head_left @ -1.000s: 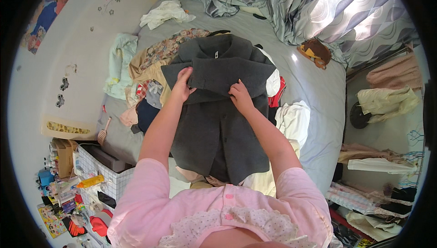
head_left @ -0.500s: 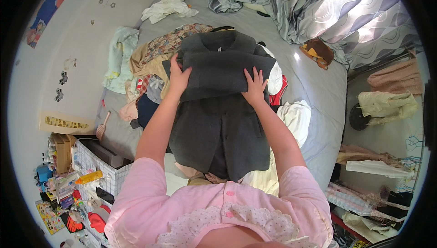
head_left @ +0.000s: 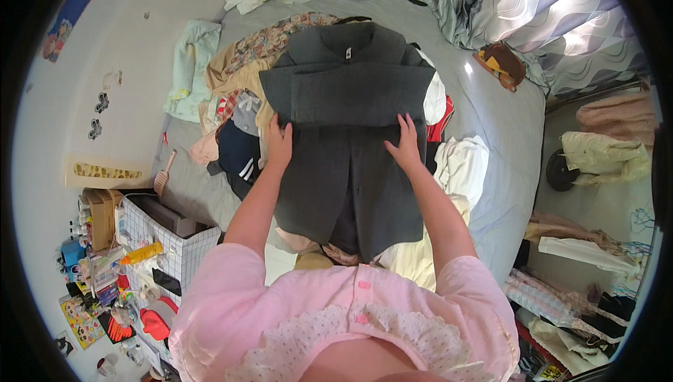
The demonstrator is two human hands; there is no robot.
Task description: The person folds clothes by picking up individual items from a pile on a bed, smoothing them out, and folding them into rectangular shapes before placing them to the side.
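Note:
A dark grey jacket [head_left: 315, 178] lies front up on a heap of clothes, its collar at the far end and its hem toward me. Both sleeves [head_left: 350, 94] are folded across its chest in a wide band. My left hand [head_left: 280, 145] rests at the jacket's left side, just below the band, with thumb and fingers apart. On the other side my right hand [head_left: 405, 145] lies on the cloth near the right edge, fingers stretched out and thumb spread inward. Neither hand grips the jacket.
The heap of mixed clothes [head_left: 238, 150] spreads over a grey bed sheet [head_left: 505, 143]. A pale green garment [head_left: 189, 73] lies left, a brown cap [head_left: 500, 66] right. A pink hairbrush [head_left: 162, 175] lies near a white grid-pattern basket [head_left: 203, 249]. Clothes hang at the right.
Both hands have slid toward me, off the folded sleeves to the jacket's sides below them. The sleeve band looks flatter, and the whole view has shifted slightly.

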